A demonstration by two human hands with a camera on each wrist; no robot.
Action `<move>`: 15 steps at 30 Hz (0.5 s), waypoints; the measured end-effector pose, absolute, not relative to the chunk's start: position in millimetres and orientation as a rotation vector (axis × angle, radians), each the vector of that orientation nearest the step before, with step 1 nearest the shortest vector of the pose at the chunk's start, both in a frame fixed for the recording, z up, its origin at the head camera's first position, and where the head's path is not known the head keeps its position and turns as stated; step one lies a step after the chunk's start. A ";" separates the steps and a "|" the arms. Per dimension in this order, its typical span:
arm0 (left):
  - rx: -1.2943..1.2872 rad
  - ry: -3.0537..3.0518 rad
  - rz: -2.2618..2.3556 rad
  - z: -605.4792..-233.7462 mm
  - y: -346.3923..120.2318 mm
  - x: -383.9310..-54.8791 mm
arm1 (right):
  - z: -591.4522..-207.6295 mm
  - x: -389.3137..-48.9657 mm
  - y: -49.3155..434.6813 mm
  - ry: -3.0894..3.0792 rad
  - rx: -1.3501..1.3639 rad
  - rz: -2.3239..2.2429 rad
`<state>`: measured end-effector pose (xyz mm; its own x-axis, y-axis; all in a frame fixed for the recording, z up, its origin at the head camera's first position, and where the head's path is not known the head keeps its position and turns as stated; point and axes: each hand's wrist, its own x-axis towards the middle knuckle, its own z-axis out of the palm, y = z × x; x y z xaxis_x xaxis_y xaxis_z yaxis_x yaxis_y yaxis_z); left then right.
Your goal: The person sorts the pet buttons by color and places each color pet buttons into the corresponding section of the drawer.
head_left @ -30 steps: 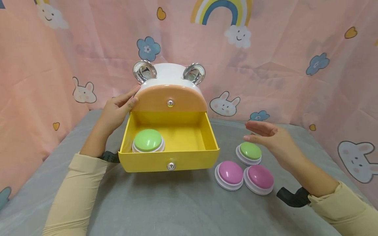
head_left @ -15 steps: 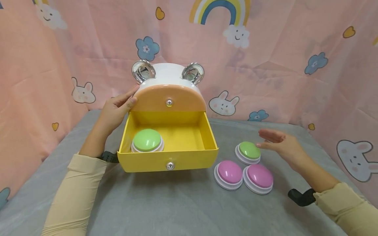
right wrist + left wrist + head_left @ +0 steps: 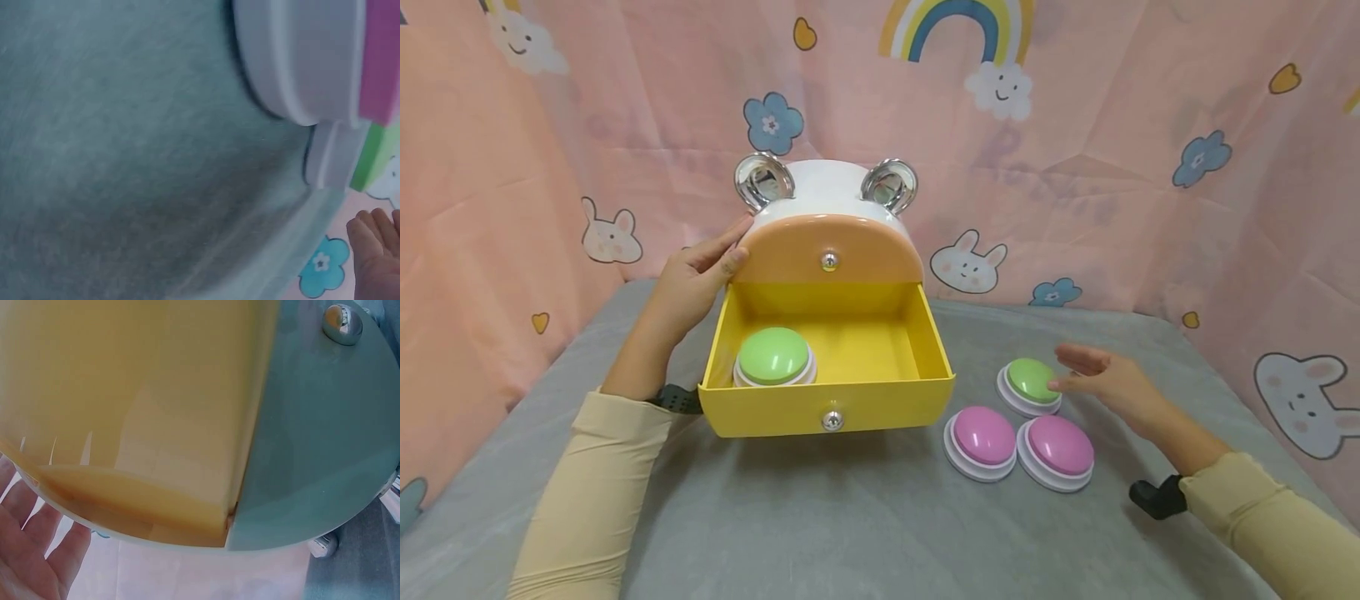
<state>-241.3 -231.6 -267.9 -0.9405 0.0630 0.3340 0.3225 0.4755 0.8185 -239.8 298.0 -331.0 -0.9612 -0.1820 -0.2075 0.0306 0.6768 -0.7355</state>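
A white storage box [image 3: 827, 185] with two silver ears has an orange upper drawer [image 3: 790, 254] pushed in and a yellow lower drawer [image 3: 857, 350] pulled out. One green-topped push button [image 3: 773, 357] sits at the left of the yellow drawer. My left hand [image 3: 688, 287] rests against the box's left side, fingers extended; the left wrist view shows those fingers [image 3: 40, 531] along its edge. On the table, another green button [image 3: 1030, 383] lies close by my right hand [image 3: 1108, 387], whose thumb overlaps its dome in the head view. That hand's fingers are straight and hold nothing.
Two pink-topped buttons [image 3: 981, 442] lie side by side in front of the green one, right of the drawer. A grey cloth [image 3: 865, 517] covers the table. Behind stands a pink printed curtain [image 3: 1075, 167].
My right hand has moved right, then lower, coming down beside the green button on the table. The left hand, the box and the buttons stay where they were.
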 end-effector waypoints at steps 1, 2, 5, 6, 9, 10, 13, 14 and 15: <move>-0.330 -2.470 -1.448 -268.0 -231.7 -241.5 | -332.9 -241.1 298.1 2.636 -0.128 -1.141; -0.330 -2.473 -1.445 -268.1 -231.9 -241.6 | -334.6 -241.9 298.0 2.639 -0.134 -1.129; -0.327 -2.476 -1.444 -268.3 -232.2 -241.7 | -338.2 -244.3 297.9 2.631 -0.163 -1.106; -0.325 -2.476 -1.443 -268.3 -232.2 -241.7 | -338.8 -244.7 297.6 2.622 -0.171 -1.111; -0.325 -2.475 -1.449 -268.4 -232.3 -241.5 | -341.5 -245.7 296.6 2.588 -0.174 -1.133; -0.326 -2.475 -1.450 -268.4 -232.4 -241.5 | -342.7 -245.9 296.2 2.584 -0.172 -1.134; -0.333 -2.478 -1.452 -268.4 -232.4 -241.3 | -346.7 -246.3 294.8 2.578 -0.164 -1.120; -0.336 -2.477 -1.454 -268.4 -232.4 -241.3 | -348.0 -246.3 294.1 2.580 -0.160 -1.113; -0.338 -2.477 -1.455 -268.4 -232.3 -241.3 | -349.2 -246.3 293.6 2.586 -0.162 -1.103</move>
<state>-241.3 -232.3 -268.4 -0.9421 0.0732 0.3272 0.3214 0.4750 0.8192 -246.3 293.6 -349.2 -0.9410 -0.2283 -0.2498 0.0224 0.6945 -0.7191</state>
